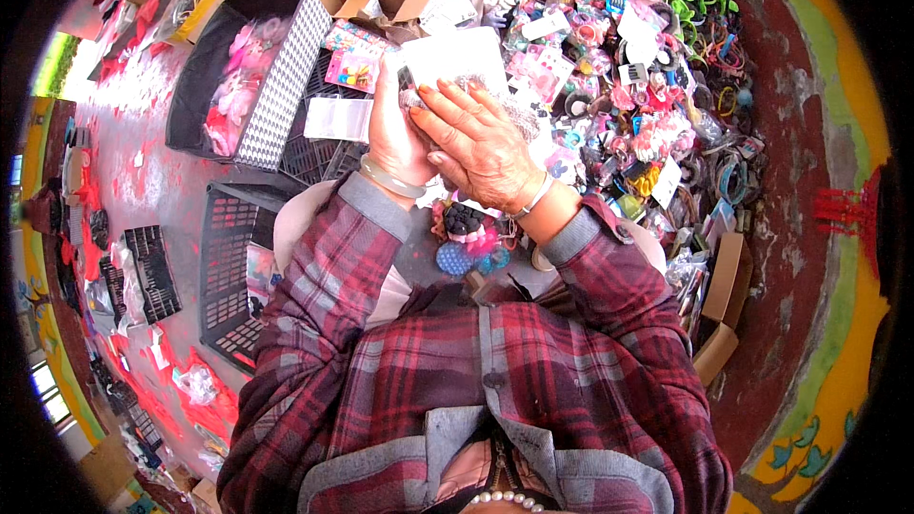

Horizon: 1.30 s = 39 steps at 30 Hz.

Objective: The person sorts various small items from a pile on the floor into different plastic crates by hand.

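Hair-accessory heap (657, 138) beyond; right hand (486, 154) flat over grey fuzzy bundle (520, 116), grip uncurled, probably steadying it; left hand (396, 133) alongside, fingers mostly hidden, can't judge grip.

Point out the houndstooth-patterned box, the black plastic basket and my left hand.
Houndstooth-patterned box (286, 86): head view, on its patterned long side.
Black plastic basket (225, 266): head view, on its slotted wall.
Left hand (396, 138): head view, middle of its visible part.
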Available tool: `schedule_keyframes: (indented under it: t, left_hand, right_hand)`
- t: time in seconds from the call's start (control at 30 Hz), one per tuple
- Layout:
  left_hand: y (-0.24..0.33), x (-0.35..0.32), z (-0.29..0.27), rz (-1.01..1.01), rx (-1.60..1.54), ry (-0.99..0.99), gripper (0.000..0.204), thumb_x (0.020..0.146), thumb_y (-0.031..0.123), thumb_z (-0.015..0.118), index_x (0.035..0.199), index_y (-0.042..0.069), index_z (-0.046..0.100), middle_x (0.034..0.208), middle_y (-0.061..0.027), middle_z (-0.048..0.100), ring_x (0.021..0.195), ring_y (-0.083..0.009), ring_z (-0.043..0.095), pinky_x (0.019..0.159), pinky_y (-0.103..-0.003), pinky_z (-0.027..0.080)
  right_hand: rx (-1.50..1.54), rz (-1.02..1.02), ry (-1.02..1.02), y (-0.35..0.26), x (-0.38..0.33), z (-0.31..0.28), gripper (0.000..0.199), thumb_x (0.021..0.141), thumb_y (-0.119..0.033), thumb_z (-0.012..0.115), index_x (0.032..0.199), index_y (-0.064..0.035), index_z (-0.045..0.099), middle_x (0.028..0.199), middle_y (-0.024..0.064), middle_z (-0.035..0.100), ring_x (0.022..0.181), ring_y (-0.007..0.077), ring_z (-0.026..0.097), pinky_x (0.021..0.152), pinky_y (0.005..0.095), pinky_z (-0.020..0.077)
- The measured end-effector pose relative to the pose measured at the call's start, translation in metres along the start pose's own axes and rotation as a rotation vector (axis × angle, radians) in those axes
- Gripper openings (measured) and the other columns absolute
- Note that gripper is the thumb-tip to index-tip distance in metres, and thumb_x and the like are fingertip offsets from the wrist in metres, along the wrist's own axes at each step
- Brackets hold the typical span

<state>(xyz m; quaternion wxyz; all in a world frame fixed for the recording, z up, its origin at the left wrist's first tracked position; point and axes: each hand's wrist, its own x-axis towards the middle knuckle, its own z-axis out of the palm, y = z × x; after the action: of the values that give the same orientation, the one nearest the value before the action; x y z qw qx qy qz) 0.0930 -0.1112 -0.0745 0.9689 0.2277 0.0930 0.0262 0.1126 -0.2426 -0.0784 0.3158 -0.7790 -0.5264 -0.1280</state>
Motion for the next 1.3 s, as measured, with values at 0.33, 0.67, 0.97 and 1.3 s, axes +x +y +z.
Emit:
schedule_keyframes:
  t: [0.33, 0.67, 0.97, 1.3]
  left_hand:
    - [-0.023, -0.005, -0.009, -0.219, 0.007, -0.109, 0.039, 0.09, 0.022, 0.047, 0.125, 0.007, 0.042, 0.12, -0.0074, 0.051, 0.11, -0.0221, 0.05, 0.095, -0.04, 0.039]
    - [0.003, 0.005, -0.017, -0.05, 0.046, -0.087, 0.042, 0.086, 0.008, 0.046, 0.126, -0.002, 0.038, 0.123, -0.0163, 0.049, 0.115, -0.0295, 0.048, 0.099, -0.045, 0.036]
    - [-0.013, 0.007, -0.019, -0.012, 0.318, -0.061, 0.034, 0.086, 0.003, 0.048, 0.12, -0.001, 0.045, 0.116, -0.0111, 0.053, 0.105, -0.0197, 0.053, 0.092, -0.034, 0.042]
    - [0.003, 0.017, -0.01, 0.016, 0.42, 0.028, 0.024, 0.086, 0.011, 0.057, 0.107, 0.001, 0.057, 0.093, -0.0047, 0.061, 0.083, -0.0124, 0.059, 0.074, -0.025, 0.047]
  right_hand:
    - [0.028, 0.283, 0.279, 0.047, 0.003, 0.002, 0.039, 0.083, -0.021, 0.055, 0.119, -0.0058, 0.05, 0.124, 0.0188, 0.045, 0.119, 0.0377, 0.039, 0.1, 0.0422, 0.0317]
    - [1.694, 1.064, 0.656, 0.11, -0.02, -0.027, 0.039, 0.092, -0.032, 0.043, 0.109, 0.0014, 0.054, 0.101, 0.0141, 0.06, 0.09, 0.0275, 0.059, 0.08, 0.039, 0.0489]
    - [1.556, 0.973, 0.305, 0.059, 0.0, -0.005, 0.043, 0.08, -0.007, 0.064, 0.119, 0.002, 0.047, 0.102, 0.0082, 0.06, 0.087, 0.0133, 0.059, 0.074, 0.0254, 0.0477]
    - [1.239, 0.936, 0.152, 0.061, -0.005, -0.012, 0.023, 0.079, -0.009, 0.065, 0.099, -0.0006, 0.059, 0.085, 0.0023, 0.062, 0.074, 0.0092, 0.058, 0.067, 0.0219, 0.0469]
